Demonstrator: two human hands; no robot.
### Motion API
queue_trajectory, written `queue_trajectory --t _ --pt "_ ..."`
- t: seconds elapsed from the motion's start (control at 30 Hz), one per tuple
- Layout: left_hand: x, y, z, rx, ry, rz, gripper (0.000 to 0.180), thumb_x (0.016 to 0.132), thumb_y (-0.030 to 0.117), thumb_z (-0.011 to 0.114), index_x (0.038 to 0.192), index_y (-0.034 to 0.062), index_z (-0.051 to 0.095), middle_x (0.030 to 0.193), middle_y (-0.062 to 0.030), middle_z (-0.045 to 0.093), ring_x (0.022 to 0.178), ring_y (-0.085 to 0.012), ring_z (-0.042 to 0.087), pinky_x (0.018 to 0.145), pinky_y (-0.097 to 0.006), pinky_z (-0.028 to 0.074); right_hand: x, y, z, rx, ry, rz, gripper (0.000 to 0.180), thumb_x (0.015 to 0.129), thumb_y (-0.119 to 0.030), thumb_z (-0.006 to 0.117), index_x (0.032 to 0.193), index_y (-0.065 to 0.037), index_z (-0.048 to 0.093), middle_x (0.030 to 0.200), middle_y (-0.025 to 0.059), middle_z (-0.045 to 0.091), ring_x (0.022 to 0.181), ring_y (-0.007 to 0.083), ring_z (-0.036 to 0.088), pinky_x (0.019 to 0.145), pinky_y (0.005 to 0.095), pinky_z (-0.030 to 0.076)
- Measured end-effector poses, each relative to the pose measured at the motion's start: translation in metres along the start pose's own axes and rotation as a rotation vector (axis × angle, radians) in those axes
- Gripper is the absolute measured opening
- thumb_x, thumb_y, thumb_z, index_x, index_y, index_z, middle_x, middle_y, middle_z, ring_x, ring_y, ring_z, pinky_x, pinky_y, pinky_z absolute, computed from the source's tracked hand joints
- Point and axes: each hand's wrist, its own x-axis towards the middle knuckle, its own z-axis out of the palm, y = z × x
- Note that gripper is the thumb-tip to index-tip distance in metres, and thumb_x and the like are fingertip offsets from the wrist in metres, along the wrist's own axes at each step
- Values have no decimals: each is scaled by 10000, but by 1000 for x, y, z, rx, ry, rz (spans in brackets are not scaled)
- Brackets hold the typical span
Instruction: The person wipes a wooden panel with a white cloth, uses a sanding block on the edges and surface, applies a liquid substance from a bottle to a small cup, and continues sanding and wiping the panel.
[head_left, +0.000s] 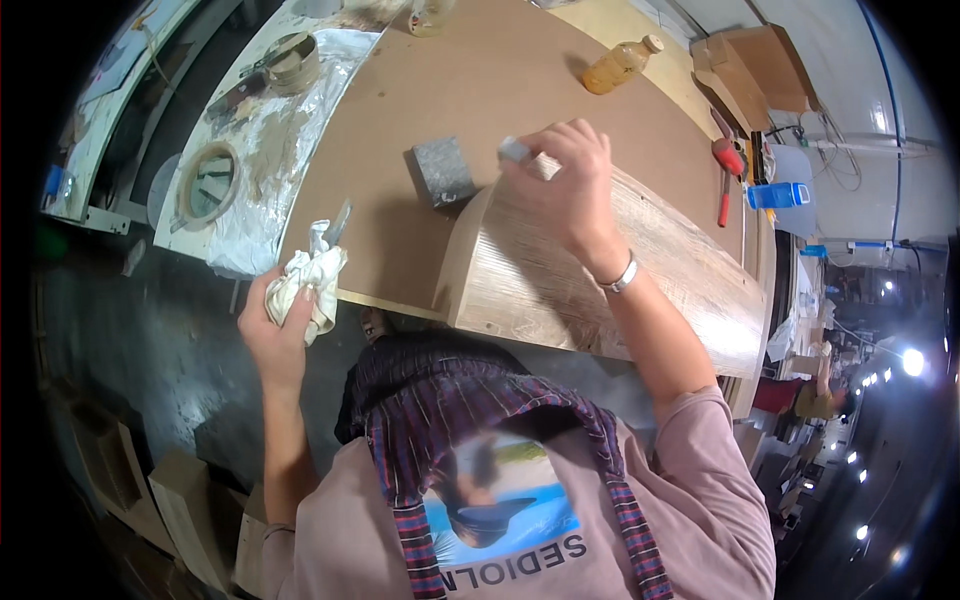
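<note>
Streaky, pale wood-grain panel [560, 285], one end curved, lying on the brown tabletop [385, 255].
At its far edge, the right hand [575, 190] pinches a small greyish piece [513, 149]; the left hand [272, 325] clutches a crumpled off-white cloth [312, 285].

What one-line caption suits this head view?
Left hand grips a crumpled white cloth; right hand over a wood-grain panel holds a small greyish piece.
</note>
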Motion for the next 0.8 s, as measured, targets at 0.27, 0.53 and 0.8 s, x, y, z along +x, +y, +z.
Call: queue_trajectory --t 0.27,0.53,0.8 --pt "9 0 3 -18 -31 -18 324 852 76 699 1120 -90 626 977 -101 680 889 -133 617 826 -282 502 5 29 2 -28 94 192 139 719 -178 798 700 -87 694 698 27 653 778 243 589 762 385 398" --pt "17 1 5 -49 -76 -14 317 854 62 694 1127 -84 623 985 -91 678 888 -127 618 824 -276 504 -4 51 -13 -230 128 301 169 732 -184 786 729 -24 730 671 89 683 668 226 617 663 361 497" --pt "25 5 17 -49 -164 -33 310 862 38 679 1143 -75 614 1002 -87 675 891 -124 618 825 -274 503 0 30 -1 -215 150 337 169 744 -210 786 705 -62 713 712 73 694 767 235 631 780 371 435"
